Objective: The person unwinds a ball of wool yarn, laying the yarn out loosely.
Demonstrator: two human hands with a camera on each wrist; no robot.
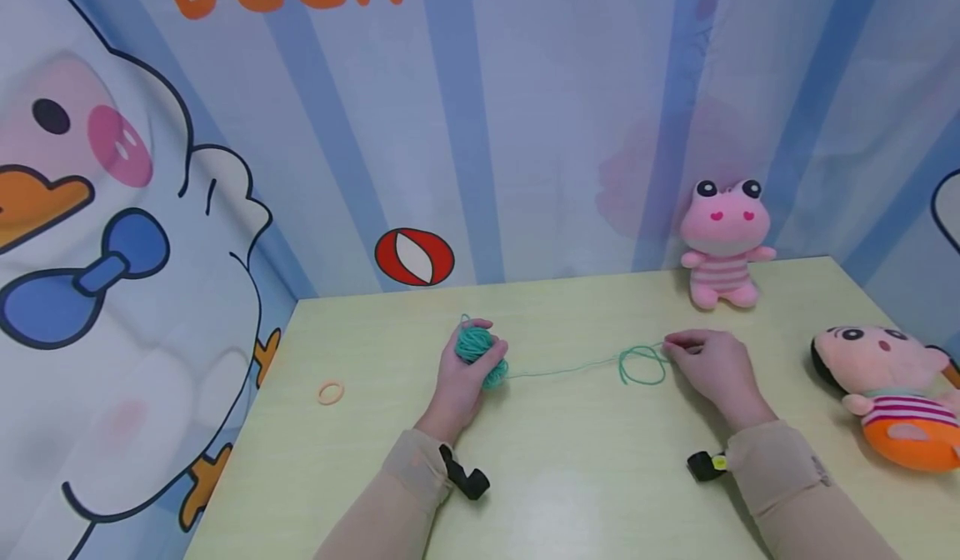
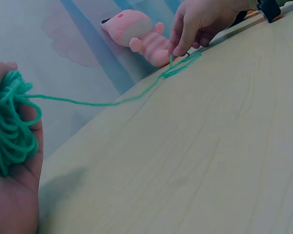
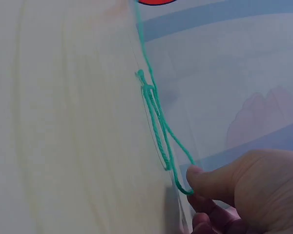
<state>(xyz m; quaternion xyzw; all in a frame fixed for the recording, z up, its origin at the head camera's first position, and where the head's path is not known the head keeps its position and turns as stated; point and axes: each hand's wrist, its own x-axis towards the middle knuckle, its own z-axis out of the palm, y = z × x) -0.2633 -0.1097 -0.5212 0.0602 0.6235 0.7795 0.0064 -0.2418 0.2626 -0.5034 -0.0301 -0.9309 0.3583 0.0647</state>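
My left hand (image 1: 459, 383) grips a ball of green yarn (image 1: 476, 345), thumb across its front and fingers behind. In the left wrist view the yarn ball (image 2: 12, 126) shows many loose loops over the palm. A single strand (image 1: 558, 372) runs from it to the right, ending in a loose loop (image 1: 642, 365) near my right hand (image 1: 716, 372). Thumb and forefinger of that hand pinch the yarn at the loop's edge. The right wrist view shows the looped yarn (image 3: 158, 126) hanging together, with a small knot-like end at its top.
An orange ring (image 1: 330, 392) lies on the pale wooden table (image 1: 570, 477) at the left. A pink plush frog (image 1: 723, 243) sits by the back edge at right. Another plush toy (image 1: 896, 397) with striped shirt and orange bottom lies at far right. Behind hangs a printed curtain (image 1: 555, 127).
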